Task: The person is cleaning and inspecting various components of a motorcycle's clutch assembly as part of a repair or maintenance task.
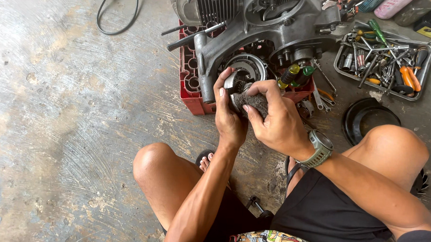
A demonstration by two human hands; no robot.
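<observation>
I squat on a concrete floor in front of a grey engine block that rests on a red plastic crate. My left hand grips a round metal engine part from the left, thumb over its top. My right hand, with a grey wristwatch on the wrist, presses a wad of grey steel wool against that part. Both hands meet just in front of the crate, below the engine's round clutch housing.
A metal tray with several screwdrivers, sockets and pliers sits at the right. A black round cover lies beside my right knee. Loose wrenches lie by the crate. A black cable loops at the top left. Two screwdriver handles stick out under the engine.
</observation>
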